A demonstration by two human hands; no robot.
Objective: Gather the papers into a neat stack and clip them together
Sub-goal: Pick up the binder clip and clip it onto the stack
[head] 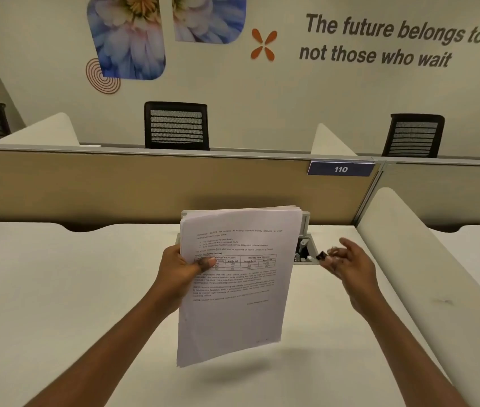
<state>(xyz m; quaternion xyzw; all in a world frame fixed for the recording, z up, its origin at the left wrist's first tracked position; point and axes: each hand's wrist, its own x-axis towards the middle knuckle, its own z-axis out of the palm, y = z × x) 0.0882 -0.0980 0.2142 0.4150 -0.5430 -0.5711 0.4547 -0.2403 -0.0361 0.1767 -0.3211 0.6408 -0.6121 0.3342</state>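
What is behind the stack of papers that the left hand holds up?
Behind the stack of papers, an open cable box in the desk shows at the right edge, with dark fittings inside. The papers cover the rest of it.

desk [57, 289] | partition [115, 186] | sign "110" [341, 169] | two chairs [176, 126]

1. The papers [233, 289] are white with black print and a ruled table.
2. The desk [57, 289] is cream.
3. The partition [145, 186] is tan.
4. The number plate [341, 169] is navy, with white digits.
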